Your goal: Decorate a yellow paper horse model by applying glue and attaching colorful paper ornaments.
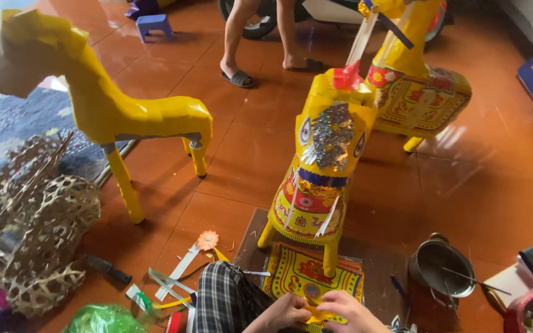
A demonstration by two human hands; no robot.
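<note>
Holding thin sticks, metal pot (pixel 441 269) sits near right hand (pixel 345 310).

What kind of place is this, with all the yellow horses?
Probably a home workshop for making paper horses: a plain yellow horse and a decorated one stand on the tiled floor, beside woven bamboo frames and a glue pot.

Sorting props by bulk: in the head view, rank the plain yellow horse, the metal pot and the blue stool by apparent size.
1. Plain yellow horse
2. Metal pot
3. Blue stool

The stool stands farther from the camera, so its rank below the pot is unsure.
</note>
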